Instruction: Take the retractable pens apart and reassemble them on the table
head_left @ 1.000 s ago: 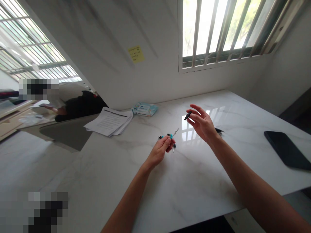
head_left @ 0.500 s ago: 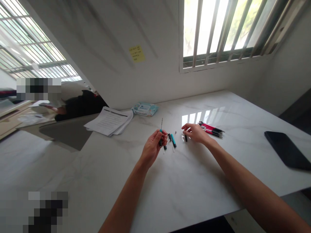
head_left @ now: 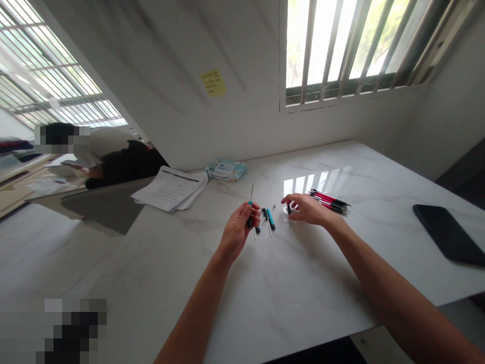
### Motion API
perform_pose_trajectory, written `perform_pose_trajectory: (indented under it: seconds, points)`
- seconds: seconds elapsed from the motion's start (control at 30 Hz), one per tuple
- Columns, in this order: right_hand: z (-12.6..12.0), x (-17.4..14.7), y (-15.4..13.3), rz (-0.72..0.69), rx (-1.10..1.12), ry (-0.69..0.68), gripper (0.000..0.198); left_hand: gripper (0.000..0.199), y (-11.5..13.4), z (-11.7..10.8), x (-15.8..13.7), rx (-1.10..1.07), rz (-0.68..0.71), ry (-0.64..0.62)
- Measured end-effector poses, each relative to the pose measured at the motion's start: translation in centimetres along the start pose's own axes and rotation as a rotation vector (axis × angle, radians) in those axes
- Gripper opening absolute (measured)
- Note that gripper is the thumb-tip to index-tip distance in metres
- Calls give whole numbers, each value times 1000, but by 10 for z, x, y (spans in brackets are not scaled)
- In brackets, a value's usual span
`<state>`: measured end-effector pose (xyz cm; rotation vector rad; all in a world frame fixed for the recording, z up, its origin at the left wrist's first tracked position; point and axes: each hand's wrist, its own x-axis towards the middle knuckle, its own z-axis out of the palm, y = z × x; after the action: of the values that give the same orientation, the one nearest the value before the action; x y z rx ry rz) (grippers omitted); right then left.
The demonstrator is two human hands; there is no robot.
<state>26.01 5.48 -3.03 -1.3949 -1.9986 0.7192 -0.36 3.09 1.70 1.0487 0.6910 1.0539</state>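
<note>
My left hand (head_left: 242, 217) is closed round a black and teal pen part (head_left: 249, 221), with a thin refill (head_left: 252, 192) sticking up from it. To the right, my right hand (head_left: 301, 208) has its thumb and fingers at the two ends of a short black pen piece (head_left: 289, 209), near the tabletop. Between the hands lie a teal pen barrel (head_left: 270, 218) with a black end, a black clipped piece (head_left: 264, 214) and a white refill stick (head_left: 271, 232). A tiny grey piece (head_left: 274, 206) rests just beyond them.
Several red and black pens (head_left: 329, 200) lie beyond my right wrist. A dark phone (head_left: 447, 232) is at the far right of the marbled table (head_left: 303, 293). Papers (head_left: 170, 187) and a wipes packet (head_left: 226, 170) are by the wall. Another person (head_left: 113, 151) sits at the left.
My right thumb and fingers have closed round the ends of the short black piece, which has shifted slightly and tilted. My left hand has barely moved.
</note>
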Motion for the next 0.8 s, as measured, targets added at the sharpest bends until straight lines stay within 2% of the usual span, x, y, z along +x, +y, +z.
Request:
perform_pose_trajectory:
  seconds: [0.13, 0.37, 0.47, 0.57, 0.67, 0.8]
  points:
    - [17, 5, -5, -57, 0, 90, 67, 35, -2, -1, 1, 5, 1, -1]
    - [29, 9, -1, -90, 22, 115, 80, 36, -2, -1, 0, 22, 0, -10]
    - [27, 9, -3, -112, 14, 166, 72, 37, 0, 0, 0, 37, -11, -1]
    - [22, 7, -14, -125, 31, 213, 48, 37, 0, 1, 0, 55, -31, 6]
    - [19, 5, -31, -109, 188, 229, 28, 37, -3, 3, 0, 66, -52, 14]
    - [21, 4, -55, -58, 497, 194, 35, 39, -9, 5, -1, 114, -87, -8]
